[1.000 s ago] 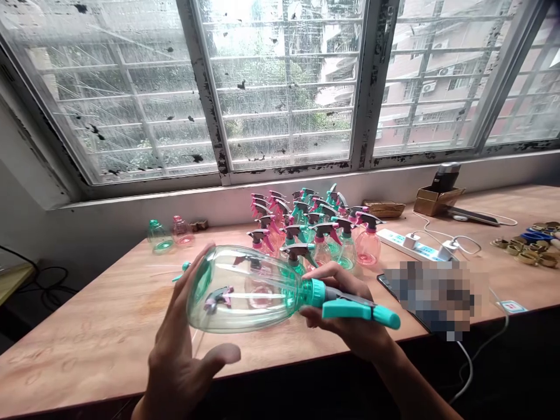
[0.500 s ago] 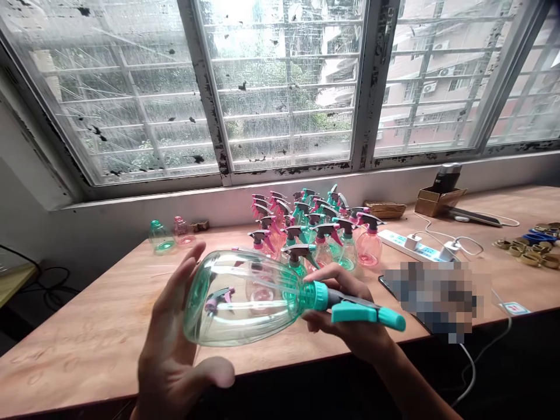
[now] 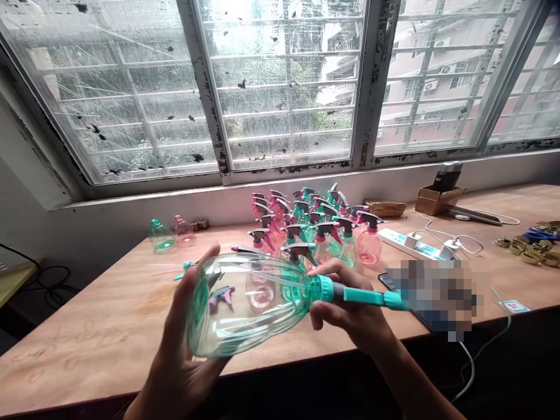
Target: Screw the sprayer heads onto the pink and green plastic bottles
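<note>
A clear green spray bottle point(image 3: 249, 332) lies tilted on its side in the air over the table, its base to the left. My left hand point(image 3: 175, 356) is closed round the base end, thumb underneath. My right hand point(image 3: 359, 324) has its fingers about the teal collar point(image 3: 322, 287) at the neck, thumb below and forefinger above. The teal and grey spray head point(image 3: 365, 296) points right, its trigger turned toward me. Through the clear wall I see a pink and grey spray head point(image 3: 222, 298) on the table.
Several pink and green spray bottles point(image 3: 370, 245) stand grouped by the window. Two headless bottles point(image 3: 161, 236) stand at the back left, near a teal spray head point(image 3: 188, 266). To the right are a power strip point(image 3: 411, 245), a blurred-out flat object point(image 3: 437, 297) and a cardboard box point(image 3: 431, 201).
My left hand has gone from spread fingers to a hold on the bottle's base. The bottle has rolled about its length, turning the trigger, and shifted slightly right.
</note>
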A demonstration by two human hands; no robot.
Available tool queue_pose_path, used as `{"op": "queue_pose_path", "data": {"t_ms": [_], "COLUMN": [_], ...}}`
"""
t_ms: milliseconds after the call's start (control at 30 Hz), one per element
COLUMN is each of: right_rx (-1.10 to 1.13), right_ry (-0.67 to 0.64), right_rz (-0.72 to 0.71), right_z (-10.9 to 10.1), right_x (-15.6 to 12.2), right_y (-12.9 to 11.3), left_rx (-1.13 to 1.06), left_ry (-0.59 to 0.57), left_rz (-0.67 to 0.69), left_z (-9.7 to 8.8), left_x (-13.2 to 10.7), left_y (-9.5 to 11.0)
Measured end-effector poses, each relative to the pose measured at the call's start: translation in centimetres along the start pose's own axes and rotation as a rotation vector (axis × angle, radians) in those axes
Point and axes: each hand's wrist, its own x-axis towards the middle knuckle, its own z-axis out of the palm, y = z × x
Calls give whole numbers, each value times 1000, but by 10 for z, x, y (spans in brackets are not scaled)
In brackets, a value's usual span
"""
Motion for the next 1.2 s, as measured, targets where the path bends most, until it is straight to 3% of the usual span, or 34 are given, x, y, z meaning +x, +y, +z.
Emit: {"op": "queue_pose_path", "data": {"t_ms": [133,433,600,867,1067,1200], "right_rx": [-15,18,-20,117,54,41], "right_ry": [-21,-22,-41,-90,-76,-38], "right_rz": [23,19,30,47,60,56], "right_z": [-1,-1,-1,0,2,2], "right_x": [-1,0,0,1,2,1], "right_y": [-3,-2,-5,-1,-6,-6], "left_rx": [-16,46,38,26,49,66], "left_ry": [-35,-37,-73,49,-22,4], "left_rz": [-113,-110,-107,-75,-128,-125], "left_z": [1,3,1,7,-1,-5], "left_x": [2,2,4,0,-3,-1], "left_y": [4,-5,3,2,0,2]}}
